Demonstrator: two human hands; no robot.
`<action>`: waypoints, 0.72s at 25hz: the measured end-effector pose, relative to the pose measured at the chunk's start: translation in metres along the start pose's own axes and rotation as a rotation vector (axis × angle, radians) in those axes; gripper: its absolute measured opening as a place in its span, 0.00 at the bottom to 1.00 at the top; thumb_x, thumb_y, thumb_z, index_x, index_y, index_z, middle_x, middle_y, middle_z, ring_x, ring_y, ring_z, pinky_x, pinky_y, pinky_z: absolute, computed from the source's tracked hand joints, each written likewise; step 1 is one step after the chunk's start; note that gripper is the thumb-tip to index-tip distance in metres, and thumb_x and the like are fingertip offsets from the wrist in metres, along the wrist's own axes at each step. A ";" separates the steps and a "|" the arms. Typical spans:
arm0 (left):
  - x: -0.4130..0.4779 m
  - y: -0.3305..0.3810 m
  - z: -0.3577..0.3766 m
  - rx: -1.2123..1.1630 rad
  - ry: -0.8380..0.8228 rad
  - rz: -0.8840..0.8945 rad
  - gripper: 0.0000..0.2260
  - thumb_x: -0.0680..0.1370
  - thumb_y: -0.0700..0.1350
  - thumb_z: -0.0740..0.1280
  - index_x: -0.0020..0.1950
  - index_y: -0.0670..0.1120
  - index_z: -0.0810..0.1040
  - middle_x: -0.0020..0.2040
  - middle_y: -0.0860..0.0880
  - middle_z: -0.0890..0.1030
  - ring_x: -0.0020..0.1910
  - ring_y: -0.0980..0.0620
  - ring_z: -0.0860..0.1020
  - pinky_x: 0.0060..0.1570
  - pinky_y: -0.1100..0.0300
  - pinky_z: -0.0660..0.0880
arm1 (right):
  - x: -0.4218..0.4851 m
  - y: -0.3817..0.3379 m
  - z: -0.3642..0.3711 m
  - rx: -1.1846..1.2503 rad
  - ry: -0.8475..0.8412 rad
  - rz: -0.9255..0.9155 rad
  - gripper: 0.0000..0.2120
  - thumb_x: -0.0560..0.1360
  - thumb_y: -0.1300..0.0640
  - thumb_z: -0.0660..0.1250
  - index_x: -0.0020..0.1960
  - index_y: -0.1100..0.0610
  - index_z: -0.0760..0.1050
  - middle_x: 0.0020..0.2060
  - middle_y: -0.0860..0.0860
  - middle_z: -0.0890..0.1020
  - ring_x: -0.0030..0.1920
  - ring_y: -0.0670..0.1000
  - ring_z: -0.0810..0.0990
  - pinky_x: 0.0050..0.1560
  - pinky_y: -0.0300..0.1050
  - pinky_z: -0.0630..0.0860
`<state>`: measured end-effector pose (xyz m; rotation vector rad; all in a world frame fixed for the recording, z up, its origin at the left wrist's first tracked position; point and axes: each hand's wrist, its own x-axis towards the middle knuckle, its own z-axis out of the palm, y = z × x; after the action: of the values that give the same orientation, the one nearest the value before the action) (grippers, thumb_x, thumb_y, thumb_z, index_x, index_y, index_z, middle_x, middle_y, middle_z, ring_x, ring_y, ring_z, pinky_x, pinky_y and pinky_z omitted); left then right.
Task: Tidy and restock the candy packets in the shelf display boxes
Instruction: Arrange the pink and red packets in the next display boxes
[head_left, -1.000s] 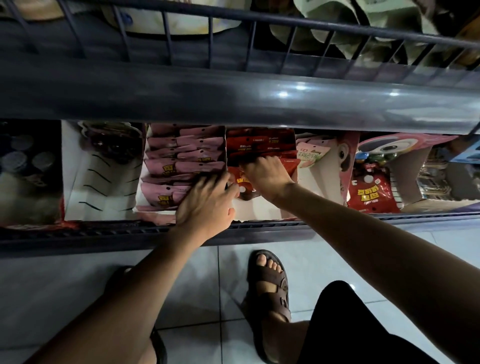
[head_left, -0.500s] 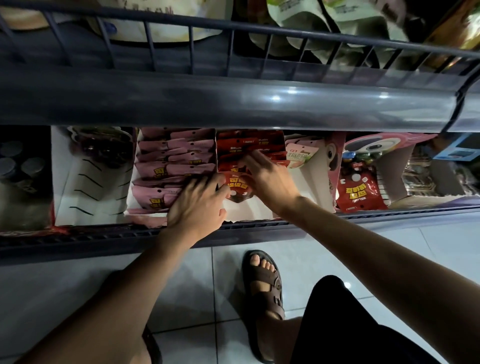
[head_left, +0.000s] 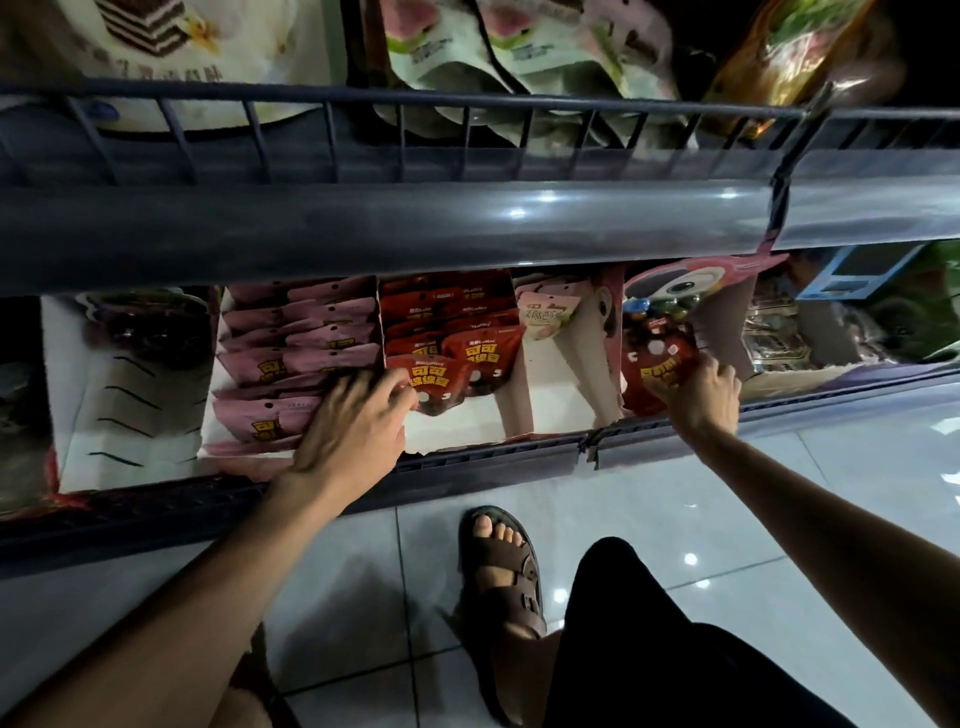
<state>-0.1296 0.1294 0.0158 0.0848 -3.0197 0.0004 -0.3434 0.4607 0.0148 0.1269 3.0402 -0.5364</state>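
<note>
On the lower shelf, white display boxes stand side by side. One box (head_left: 210, 447) holds rows of pink candy packets (head_left: 301, 358); the box to its right (head_left: 457, 431) holds red packets (head_left: 447, 332). My left hand (head_left: 348, 421) rests on the divider between them, fingertips touching the front red packet (head_left: 441, 384). My right hand (head_left: 701, 389) grips a loose red packet (head_left: 657, 358) lying further right, in front of a cartoon-eyed box (head_left: 680, 283). A box (head_left: 571, 374) between holds a few pale packets (head_left: 545, 312).
An upper shelf (head_left: 467, 223) with a wire rail overhangs, carrying large snack bags (head_left: 519, 57). A white box with dark packets (head_left: 130, 374) stands at left. More goods (head_left: 852, 322) sit far right. My sandalled foot (head_left: 501, 566) is on the tiled floor.
My right hand left the red packets box and moved right to take hold of the loose red packet. My left hand stayed at the divider. The view moved closer.
</note>
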 end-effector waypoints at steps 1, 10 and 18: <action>0.001 0.002 0.000 0.005 -0.010 0.001 0.14 0.71 0.39 0.70 0.56 0.45 0.77 0.60 0.47 0.76 0.51 0.45 0.76 0.54 0.46 0.74 | 0.005 0.004 0.003 -0.014 -0.013 0.011 0.37 0.70 0.45 0.74 0.69 0.63 0.64 0.63 0.63 0.70 0.64 0.63 0.67 0.65 0.60 0.68; 0.004 0.004 0.008 0.020 0.028 -0.020 0.11 0.70 0.43 0.69 0.52 0.48 0.78 0.53 0.49 0.78 0.49 0.44 0.75 0.51 0.46 0.72 | 0.004 0.009 0.018 -0.077 0.102 -0.006 0.34 0.67 0.51 0.76 0.66 0.62 0.66 0.61 0.62 0.71 0.62 0.63 0.69 0.62 0.60 0.69; 0.005 0.004 0.010 0.015 0.051 -0.031 0.10 0.69 0.43 0.69 0.50 0.49 0.78 0.53 0.50 0.78 0.48 0.45 0.75 0.49 0.48 0.72 | -0.005 0.000 0.007 0.198 0.137 0.126 0.31 0.65 0.57 0.78 0.60 0.61 0.65 0.58 0.61 0.75 0.59 0.63 0.72 0.60 0.60 0.72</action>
<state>-0.1361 0.1331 0.0068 0.1305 -2.9672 0.0220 -0.3382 0.4579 0.0085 0.3756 3.0731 -0.8496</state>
